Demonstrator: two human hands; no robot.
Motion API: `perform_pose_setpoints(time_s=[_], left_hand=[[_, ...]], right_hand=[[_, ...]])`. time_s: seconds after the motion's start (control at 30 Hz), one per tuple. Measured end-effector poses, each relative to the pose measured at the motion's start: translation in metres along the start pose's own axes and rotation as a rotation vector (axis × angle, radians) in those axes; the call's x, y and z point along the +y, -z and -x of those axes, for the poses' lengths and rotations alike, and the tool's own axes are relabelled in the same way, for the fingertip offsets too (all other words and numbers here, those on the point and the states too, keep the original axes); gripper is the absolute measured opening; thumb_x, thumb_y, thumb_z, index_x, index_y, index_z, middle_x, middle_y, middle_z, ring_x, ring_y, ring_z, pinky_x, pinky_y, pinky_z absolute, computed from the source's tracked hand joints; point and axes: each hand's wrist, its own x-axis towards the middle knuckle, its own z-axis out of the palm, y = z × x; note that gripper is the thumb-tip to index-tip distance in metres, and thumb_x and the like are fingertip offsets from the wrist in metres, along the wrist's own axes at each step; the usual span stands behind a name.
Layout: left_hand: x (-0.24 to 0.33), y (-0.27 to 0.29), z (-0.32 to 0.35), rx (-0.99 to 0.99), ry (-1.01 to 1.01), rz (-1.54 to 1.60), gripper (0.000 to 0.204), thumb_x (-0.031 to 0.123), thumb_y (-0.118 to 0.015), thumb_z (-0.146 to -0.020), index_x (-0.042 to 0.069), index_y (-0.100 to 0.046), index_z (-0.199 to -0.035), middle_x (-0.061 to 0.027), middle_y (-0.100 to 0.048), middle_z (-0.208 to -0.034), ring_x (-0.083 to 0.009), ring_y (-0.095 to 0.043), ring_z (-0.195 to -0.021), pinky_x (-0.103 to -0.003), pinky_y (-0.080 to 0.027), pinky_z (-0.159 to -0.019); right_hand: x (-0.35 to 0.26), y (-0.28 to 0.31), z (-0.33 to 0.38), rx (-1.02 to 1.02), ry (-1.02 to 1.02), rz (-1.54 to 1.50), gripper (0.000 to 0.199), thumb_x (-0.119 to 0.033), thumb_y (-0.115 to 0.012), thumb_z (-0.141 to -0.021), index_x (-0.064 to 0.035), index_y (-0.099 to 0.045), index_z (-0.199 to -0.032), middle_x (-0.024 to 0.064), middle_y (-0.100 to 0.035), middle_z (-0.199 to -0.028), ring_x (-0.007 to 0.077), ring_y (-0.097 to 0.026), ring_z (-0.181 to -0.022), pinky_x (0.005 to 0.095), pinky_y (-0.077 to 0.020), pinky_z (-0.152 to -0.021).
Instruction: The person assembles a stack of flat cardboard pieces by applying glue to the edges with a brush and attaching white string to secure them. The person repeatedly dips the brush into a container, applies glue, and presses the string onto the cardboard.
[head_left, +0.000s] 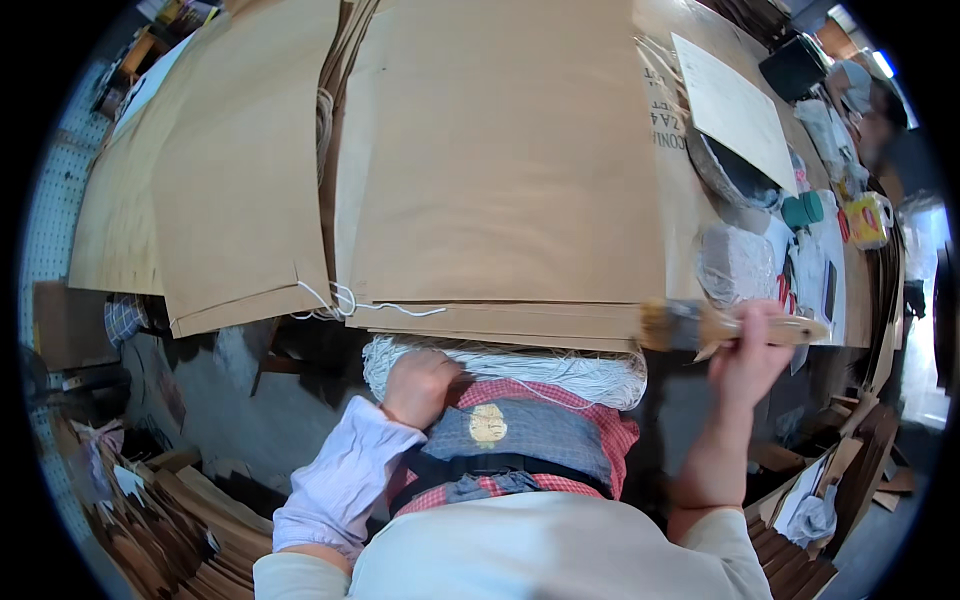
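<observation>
Item: my right hand (748, 352) grips glue brush (700, 326); left hand (418, 385) clutches string bundle (505, 365). Risk: drips smearing paper bags (500, 160).

left hand (418, 385): fingertips buried in the white cord bundle (520, 368) | brown paper sheet stack (500, 160): far edge cut off by frame top | wooden-handled brush (715, 326): bristles blurred | person far right: blurred, partly cut off

Left hand (420, 385): low at centre, knuckles up, fingers curled downward and closed; forearm in a pale sleeve, bent in from lower left. Right hand (750, 350): raised at right, fingers wrapped in a closed grip; forearm bare, near upright.
</observation>
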Motion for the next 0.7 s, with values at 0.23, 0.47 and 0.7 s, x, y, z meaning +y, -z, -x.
perform_pose_setpoints(time_s=[0.23,0.47,0.7], left_hand=[[0.025,0.073,0.002,0.301,0.065,-0.357,0.010,0.002,-0.061,-0.066,0.001,-0.055,-0.075,-0.0163,-0.059,-0.106,-0.0298,-0.054,-0.085,-0.039,-0.044,-0.075],[0.009,0.069,-0.042,0.017,0.150,-0.381,0.021,0.000,-0.060,-0.064,-0.002,-0.057,-0.084,-0.0210,-0.055,-0.123,-0.0280,-0.053,-0.094,-0.034,-0.046,-0.082],[0.009,0.071,-0.043,0.006,0.143,-0.315,0.023,-0.006,-0.057,-0.062,-0.003,-0.055,-0.084,-0.0240,-0.054,-0.123,-0.0324,-0.053,-0.093,-0.037,-0.046,-0.081]], right_hand=[[-0.013,-0.167,0.039,-0.532,0.035,0.048,0.005,-0.004,-0.067,-0.080,0.0009,-0.067,-0.079,0.0056,-0.065,-0.073,0.0096,-0.059,-0.065,0.0237,-0.0467,-0.059],[0.000,-0.198,0.037,-0.626,-0.196,0.212,0.018,-0.014,-0.067,-0.078,0.0024,-0.064,-0.071,0.0080,-0.061,-0.056,0.0131,-0.060,-0.053,0.0288,-0.0474,-0.052],[0.027,-0.098,0.000,-0.386,-0.016,0.697,0.022,-0.018,-0.064,-0.076,0.0018,-0.061,-0.067,0.0144,-0.061,-0.058,0.0270,-0.060,-0.052,0.0351,-0.0470,-0.053]])
